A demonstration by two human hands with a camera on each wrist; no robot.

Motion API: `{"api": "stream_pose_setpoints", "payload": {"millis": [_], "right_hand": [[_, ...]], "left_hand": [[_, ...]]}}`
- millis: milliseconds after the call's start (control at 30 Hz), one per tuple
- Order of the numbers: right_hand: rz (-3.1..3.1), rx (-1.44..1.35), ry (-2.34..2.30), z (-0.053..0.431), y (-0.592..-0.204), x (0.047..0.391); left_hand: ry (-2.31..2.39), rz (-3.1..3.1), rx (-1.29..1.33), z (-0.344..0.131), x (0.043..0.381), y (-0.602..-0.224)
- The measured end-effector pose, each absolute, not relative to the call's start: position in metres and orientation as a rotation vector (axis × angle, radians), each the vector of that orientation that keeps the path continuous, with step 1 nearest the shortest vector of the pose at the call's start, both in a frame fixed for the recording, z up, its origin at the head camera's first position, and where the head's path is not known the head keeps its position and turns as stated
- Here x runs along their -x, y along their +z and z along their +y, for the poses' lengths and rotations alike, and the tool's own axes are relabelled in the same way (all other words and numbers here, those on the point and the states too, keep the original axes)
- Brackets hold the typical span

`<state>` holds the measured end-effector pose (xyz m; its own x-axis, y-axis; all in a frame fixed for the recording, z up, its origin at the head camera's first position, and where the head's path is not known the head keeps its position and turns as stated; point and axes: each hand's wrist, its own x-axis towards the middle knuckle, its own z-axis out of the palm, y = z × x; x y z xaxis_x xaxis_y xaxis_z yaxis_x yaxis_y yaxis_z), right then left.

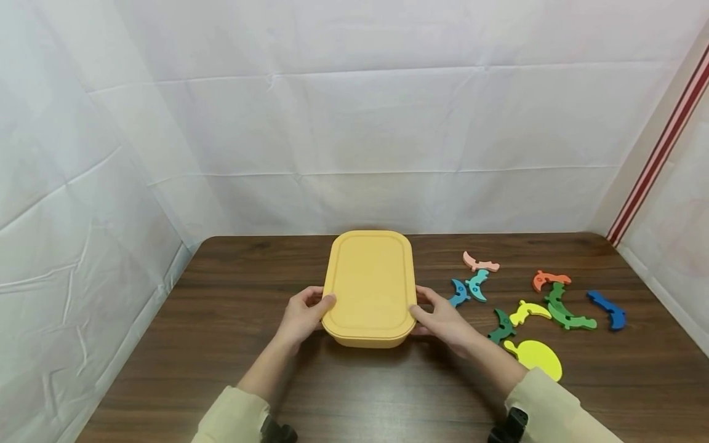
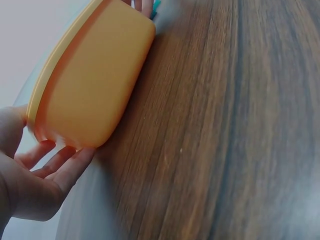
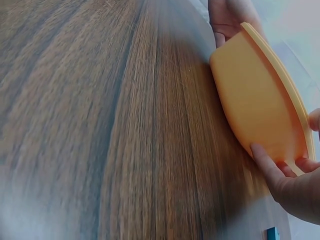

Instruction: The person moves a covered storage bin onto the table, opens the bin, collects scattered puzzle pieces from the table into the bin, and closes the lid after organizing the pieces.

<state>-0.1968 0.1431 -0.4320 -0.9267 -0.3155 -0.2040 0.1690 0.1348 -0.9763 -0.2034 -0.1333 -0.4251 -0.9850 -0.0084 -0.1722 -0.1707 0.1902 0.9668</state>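
Between my two hands is a yellow lunch box (image 1: 369,283) with rounded corners and its lid on. My left hand (image 1: 301,315) grips its left side, thumb on the lid's edge and fingers against the wall below. On the opposite side my right hand (image 1: 443,318) holds it the same way. In the left wrist view the box wall (image 2: 95,80) shows, with fingertips pressed to its near end. The right wrist view has the right fingers spread along the lower wall (image 3: 245,100). The lid hides the inside of the box.
On the right of the brown wooden table (image 1: 238,271) lie several small curved animal-shaped pieces, among them a pink piece (image 1: 480,263), a yellow piece (image 1: 528,312) and a blue piece (image 1: 607,309). A yellow-green round piece (image 1: 540,359) sits near my right forearm. White cloth (image 1: 360,123) hangs behind.
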Motion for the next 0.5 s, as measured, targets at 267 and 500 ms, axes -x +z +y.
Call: {"api": "stream_pose_setpoints", "payload": {"millis": [267,500], "right_hand": [[2.029,0.178,-1.867,0.154,-0.432,0.195],[2.013,0.168,-1.864,0.162,-0.432,0.194]], "left_hand": [[1.902,2.325,0.168,-0.124,0.204,-0.425],[1.872,2.345,0.156,-0.117,0.203,-0.424]]}}
